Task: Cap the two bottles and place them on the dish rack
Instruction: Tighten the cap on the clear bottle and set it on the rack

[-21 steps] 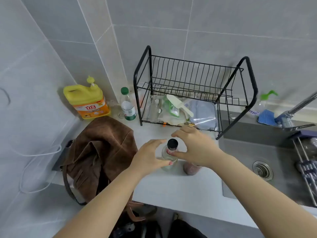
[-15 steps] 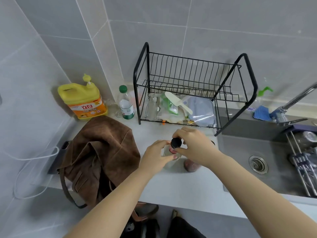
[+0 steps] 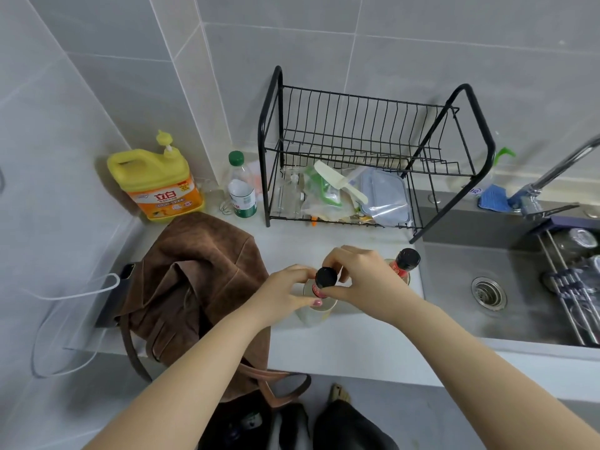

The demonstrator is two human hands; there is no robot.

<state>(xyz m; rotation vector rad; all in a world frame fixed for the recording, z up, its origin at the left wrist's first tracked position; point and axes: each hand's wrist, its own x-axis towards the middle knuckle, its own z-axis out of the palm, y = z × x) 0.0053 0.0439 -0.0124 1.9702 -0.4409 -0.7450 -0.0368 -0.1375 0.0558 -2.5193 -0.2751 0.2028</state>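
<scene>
A clear bottle [image 3: 313,311] stands on the white counter [image 3: 357,339] in front of me. My left hand [image 3: 285,292] grips its shoulder. My right hand [image 3: 360,277] pinches the black cap [image 3: 325,277] that sits on its red-labelled neck. A second bottle [image 3: 404,263] with a black cap and red neck stands just behind my right hand, near the sink edge. The black wire dish rack [image 3: 370,151] stands at the back of the counter; its upper tier is bare.
A brown bag [image 3: 194,274] fills the counter's left side, over a dark phone [image 3: 112,298]. Yellow detergent jug [image 3: 156,180] and a green-capped bottle [image 3: 241,190] stand by the wall. The rack's lower tier holds containers and a spatula. The steel sink [image 3: 506,287] lies right.
The view has shifted slightly and the second bottle's capped top now shows behind my right hand. Both hands stay on the near bottle, my right fingers turned a little on its cap.
</scene>
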